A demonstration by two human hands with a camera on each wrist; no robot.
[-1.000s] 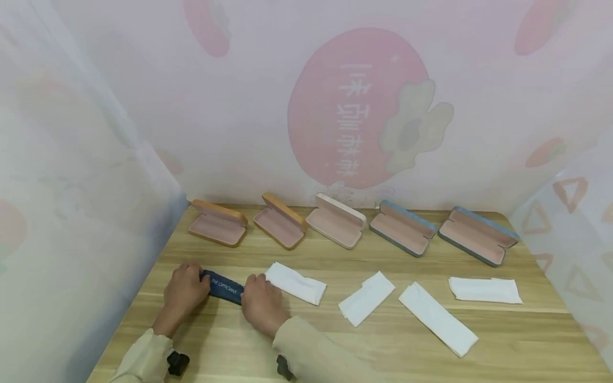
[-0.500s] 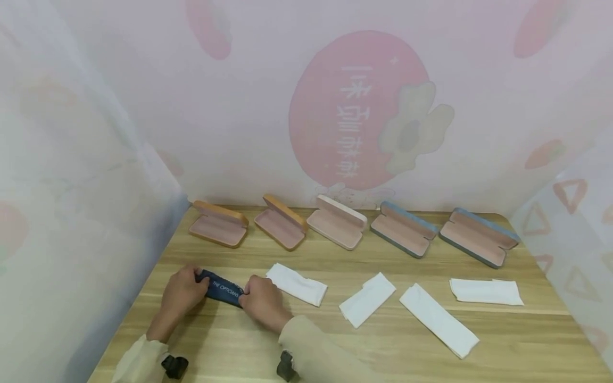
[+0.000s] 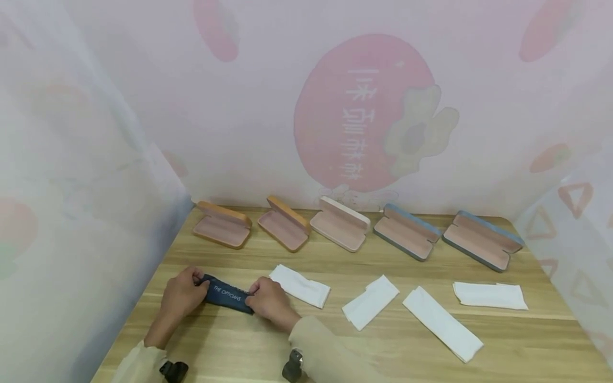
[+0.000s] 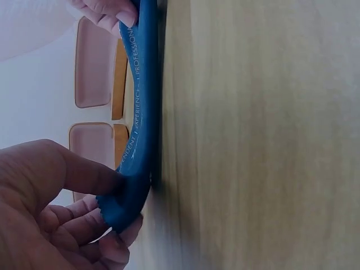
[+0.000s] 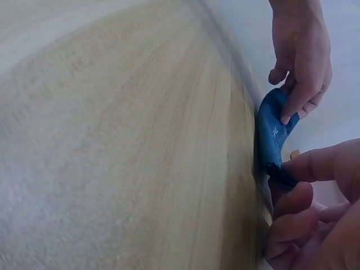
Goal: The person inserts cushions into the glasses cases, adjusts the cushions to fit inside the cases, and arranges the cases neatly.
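I have the fingers of the left hand [image 3: 184, 292] pinching the left end of a folded, dark-blue, white-lettered fabric strip [image 3: 226, 298] at the light wood-grained counter's [image 3: 239, 348] left side, the right hand's [image 3: 272, 302] fingers pinching its right end; I judge even, level tension best for aligning the layers.

Along the far edge of the desk [image 3: 230, 356] I have five cases [image 3: 337, 230] in a row, with the back wall [image 3: 258, 117] behind them. In front of the two leftmost, the held cloth [image 3: 225, 296] spans between the left hand [image 3: 183, 293] and the right hand [image 3: 270, 302]. Just right of the right hand lies the first of four loose cloths [image 3: 300, 286]; the others follow rightward on the desk, the third reaching nearest me, the last before the rightmost case [image 3: 479, 242].
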